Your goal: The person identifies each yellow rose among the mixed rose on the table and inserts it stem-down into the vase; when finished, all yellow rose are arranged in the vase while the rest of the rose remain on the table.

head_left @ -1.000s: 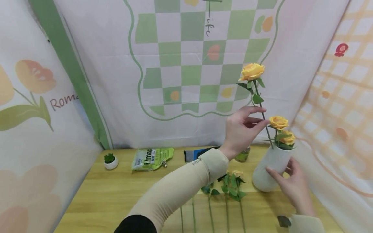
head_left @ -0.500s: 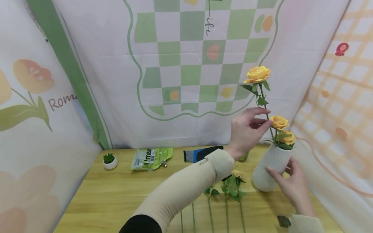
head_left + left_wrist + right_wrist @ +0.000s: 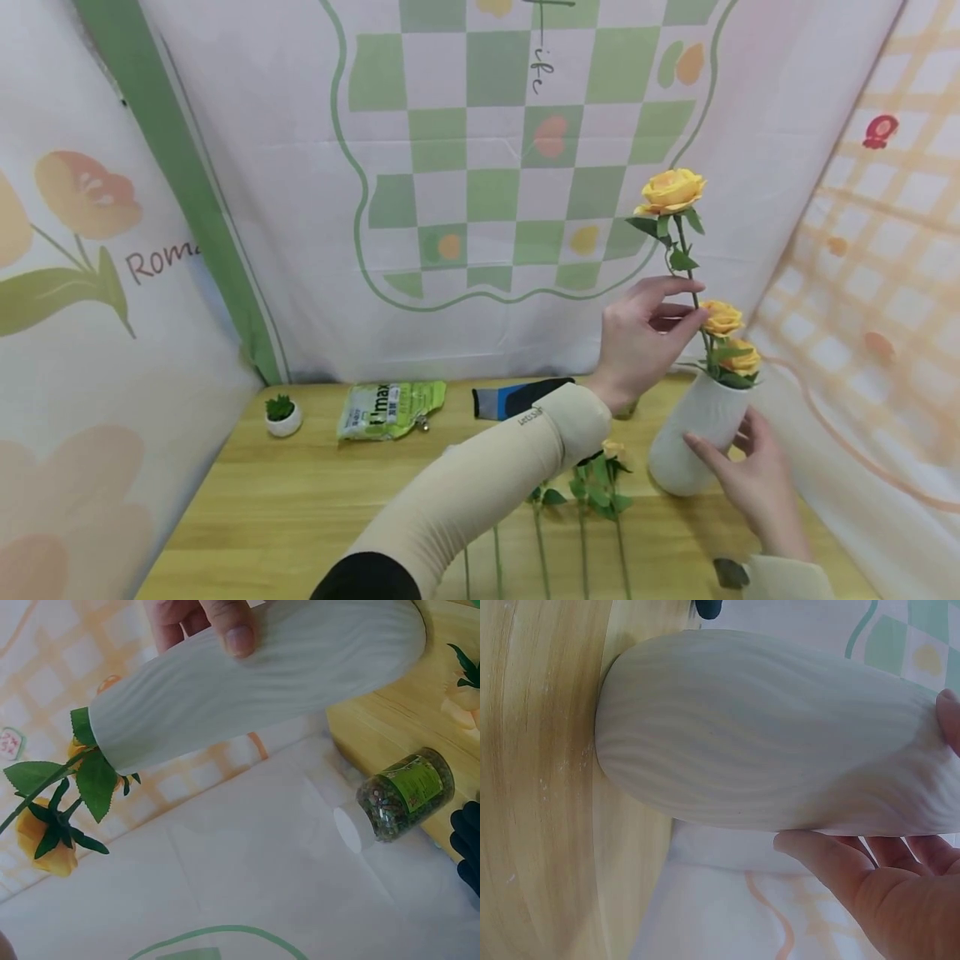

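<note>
My left hand (image 3: 641, 337) pinches the stem of a yellow rose (image 3: 672, 192), whose bloom stands above the fingers. The lower end of that stem goes into the mouth of a white ribbed vase (image 3: 693, 437). Two more yellow roses (image 3: 722, 318) stand in the vase, their blooms just above its rim. Lower down, my right hand (image 3: 761, 492) grips the vase from the right, thumb across its front. In the right wrist view the vase (image 3: 772, 735) fills the middle, and its base meets the table. The stem ends inside the vase are hidden.
Several loose roses (image 3: 600, 483) lie on the wooden table (image 3: 300, 517), partly behind the left sleeve. Along the back are a small potted plant (image 3: 282, 417), a green pouch (image 3: 392, 410), a glove (image 3: 517, 398) and a jar (image 3: 409, 795). A dark object (image 3: 730, 572) lies near the right wrist.
The left hand has moved right and the pinched rose with it, its stem now closer to the other roses in the vase. The right hand and vase have stayed in place.
</note>
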Demonstrator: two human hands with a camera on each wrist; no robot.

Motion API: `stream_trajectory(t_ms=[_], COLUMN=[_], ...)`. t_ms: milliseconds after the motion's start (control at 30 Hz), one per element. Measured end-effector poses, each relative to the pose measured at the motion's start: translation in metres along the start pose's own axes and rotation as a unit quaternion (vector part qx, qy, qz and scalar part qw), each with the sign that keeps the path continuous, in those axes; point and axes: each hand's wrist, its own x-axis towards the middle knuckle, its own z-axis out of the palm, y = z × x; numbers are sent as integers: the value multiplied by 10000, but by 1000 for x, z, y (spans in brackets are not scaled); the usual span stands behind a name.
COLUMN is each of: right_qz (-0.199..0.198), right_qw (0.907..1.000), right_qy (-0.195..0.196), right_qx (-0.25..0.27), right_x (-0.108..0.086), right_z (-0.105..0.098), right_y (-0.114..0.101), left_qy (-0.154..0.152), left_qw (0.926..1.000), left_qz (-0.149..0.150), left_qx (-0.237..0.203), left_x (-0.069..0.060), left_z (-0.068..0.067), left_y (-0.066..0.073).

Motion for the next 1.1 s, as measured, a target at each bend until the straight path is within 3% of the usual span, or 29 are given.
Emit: stream_trajectory(t_ms=[167, 533, 833, 1100], right_qz=[33, 19, -27, -32], right_qw=[10000, 9999, 10000, 10000], right_qy=[-51, -107, -46, -84], right_qx=[-53, -30, 17, 7], right_x=[0, 0, 0, 0], right_z=[-2, -1, 1, 0], right_y=[-1, -1, 1, 1], left_qy=[-124, -691, -1473, -1808], left_qw=[9999, 9963, 9837, 9770], left_qz=[-18, -439, -731, -738], left_qx=[-41, 245, 729, 861], left_x=[-1, -8, -12, -17], left_z=[4, 10, 16, 19], left_y=[-2, -6, -10, -14])
